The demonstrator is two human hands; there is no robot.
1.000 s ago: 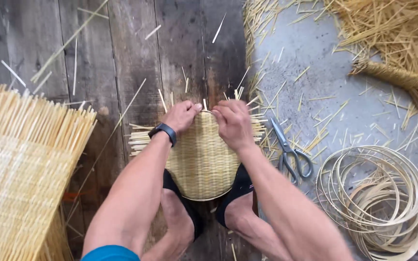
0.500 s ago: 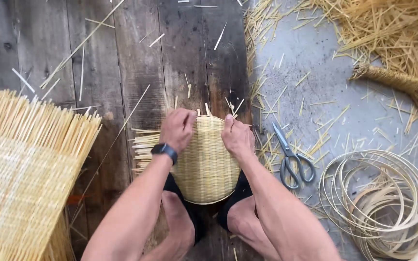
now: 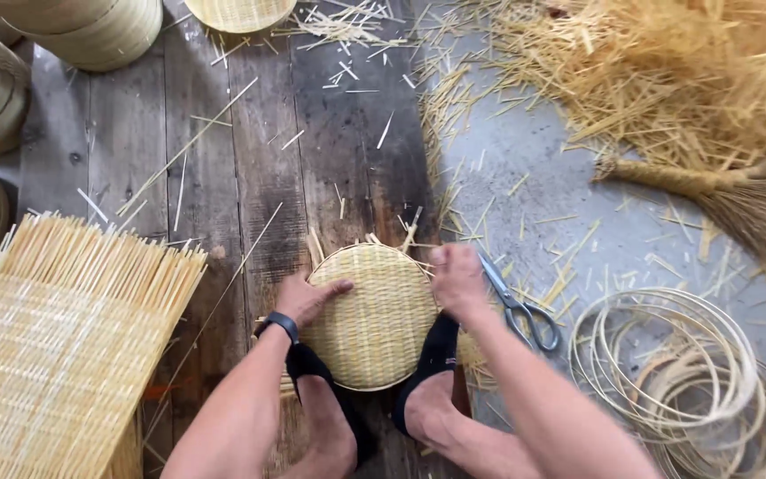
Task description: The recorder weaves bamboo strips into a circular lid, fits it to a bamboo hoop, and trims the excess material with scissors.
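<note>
A round woven bamboo tray [image 3: 372, 321] lies on the dark wooden boards, pinned at its near edge by my two feet in black sandals [image 3: 436, 359]. My left hand [image 3: 310, 296], with a black watch on the wrist, rests on the tray's left rim, fingers spread over the weave. My right hand [image 3: 457, 280] grips the tray's right rim with curled fingers. Loose strip ends stick out around the tray's far edge.
Grey scissors [image 3: 518, 304] lie just right of my right hand. Coiled bamboo hoops [image 3: 683, 381] sit at the lower right, a straw broom [image 3: 720, 191] and straw pile beyond. A large woven mat [image 3: 55, 346] lies left; round bamboo containers [image 3: 82, 31] stand at the top left.
The view has tilted up, showing more floor ahead. Both hands slid from the tray's far edge out to its left and right sides.
</note>
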